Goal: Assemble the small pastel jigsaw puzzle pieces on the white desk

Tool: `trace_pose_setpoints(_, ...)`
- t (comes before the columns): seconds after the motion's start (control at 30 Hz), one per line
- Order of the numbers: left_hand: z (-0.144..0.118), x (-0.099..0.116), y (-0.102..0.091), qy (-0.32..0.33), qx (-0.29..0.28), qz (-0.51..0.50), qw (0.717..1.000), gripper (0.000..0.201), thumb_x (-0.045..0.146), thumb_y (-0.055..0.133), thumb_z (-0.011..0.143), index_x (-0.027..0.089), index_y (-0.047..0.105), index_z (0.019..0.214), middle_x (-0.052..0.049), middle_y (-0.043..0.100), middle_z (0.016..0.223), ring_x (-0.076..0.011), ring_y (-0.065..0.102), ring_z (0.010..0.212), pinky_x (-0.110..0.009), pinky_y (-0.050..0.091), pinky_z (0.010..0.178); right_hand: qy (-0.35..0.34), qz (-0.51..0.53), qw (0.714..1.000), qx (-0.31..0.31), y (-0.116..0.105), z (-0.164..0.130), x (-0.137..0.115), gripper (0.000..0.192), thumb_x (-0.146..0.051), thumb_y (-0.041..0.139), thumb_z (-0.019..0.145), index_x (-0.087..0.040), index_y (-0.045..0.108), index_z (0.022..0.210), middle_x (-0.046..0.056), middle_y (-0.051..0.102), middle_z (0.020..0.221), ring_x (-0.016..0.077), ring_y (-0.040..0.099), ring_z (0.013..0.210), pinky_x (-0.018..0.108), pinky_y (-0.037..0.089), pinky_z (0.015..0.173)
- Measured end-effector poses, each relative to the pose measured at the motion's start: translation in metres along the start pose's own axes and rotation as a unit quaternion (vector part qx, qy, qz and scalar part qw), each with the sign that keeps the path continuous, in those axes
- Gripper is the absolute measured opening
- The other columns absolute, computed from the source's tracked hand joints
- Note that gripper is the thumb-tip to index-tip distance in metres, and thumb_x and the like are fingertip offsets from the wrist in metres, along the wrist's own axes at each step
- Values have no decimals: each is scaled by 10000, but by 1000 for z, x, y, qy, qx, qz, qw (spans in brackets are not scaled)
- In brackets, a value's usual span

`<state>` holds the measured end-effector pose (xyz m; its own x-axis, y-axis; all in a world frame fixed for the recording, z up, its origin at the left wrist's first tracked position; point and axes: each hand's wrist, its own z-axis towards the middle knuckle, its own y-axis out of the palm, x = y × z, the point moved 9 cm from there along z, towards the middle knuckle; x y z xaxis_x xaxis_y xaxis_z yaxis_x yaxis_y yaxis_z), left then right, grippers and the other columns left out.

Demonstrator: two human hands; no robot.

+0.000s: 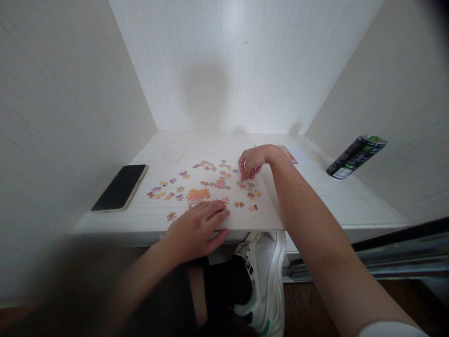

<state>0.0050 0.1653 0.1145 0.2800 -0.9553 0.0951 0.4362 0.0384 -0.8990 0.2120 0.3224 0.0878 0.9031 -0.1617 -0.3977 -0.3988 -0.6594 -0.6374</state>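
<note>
Loose jigsaw puzzle pieces [172, 180] in orange, purple, pink and tan lie scattered over the white shelf top. Some are joined: an orange block [198, 193] just beyond my left hand and a pinkish cluster [220, 183] near the middle. My left hand [201, 227] rests at the front edge, fingers stretched out over pieces it partly covers, thumb apart below. At the right side of the spread, my right hand [252, 161] bends down with its fingertips pinched on a puzzle piece, which they mostly hide.
A dark-screened phone [121, 188] lies at the left. On the right stands a black and green can [356, 157]. A printed card [289, 155] lies behind my right wrist. White panels enclose the back and sides. A white shoe [266, 276] shows below the front edge.
</note>
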Motion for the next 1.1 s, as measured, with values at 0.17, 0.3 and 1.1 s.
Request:
trace_pose_setpoints(0.17, 3, -1, -2, -15, 0, -11, 1000, 354, 335, 539, 927, 146, 564, 1226, -143, 605, 1251, -273, 565, 1162, -459, 489, 1010, -28, 42, 998, 24, -2, 4, -5, 386, -384, 879, 541, -169, 655, 769, 25, 698, 696, 166, 677, 693, 269, 539, 637)
trace_pose_setpoints(0.3, 6, 1, -4, -9, -13, -5, 1000, 314, 340, 509, 940, 140, 585, 1171, -142, 606, 1233, -278, 564, 1140, -473, 465, 1013, -23, 57, 998, 21, -3, -3, 0, 383, -411, 878, 536, -177, 680, 766, 44, 723, 753, 177, 691, 739, 275, 548, 658)
trace_pose_setpoints(1.1, -17, -97, -116, -188, 262, 14, 947, 130, 263, 604, 880, 229, 669, 987, -33, 705, 997, -185, 658, 937, -355, 509, 879, 22, -156, 987, 37, 7, -23, -39, 276, -314, 881, 563, -199, 730, 763, 44, 690, 680, 241, 659, 685, 338, 477, 583)
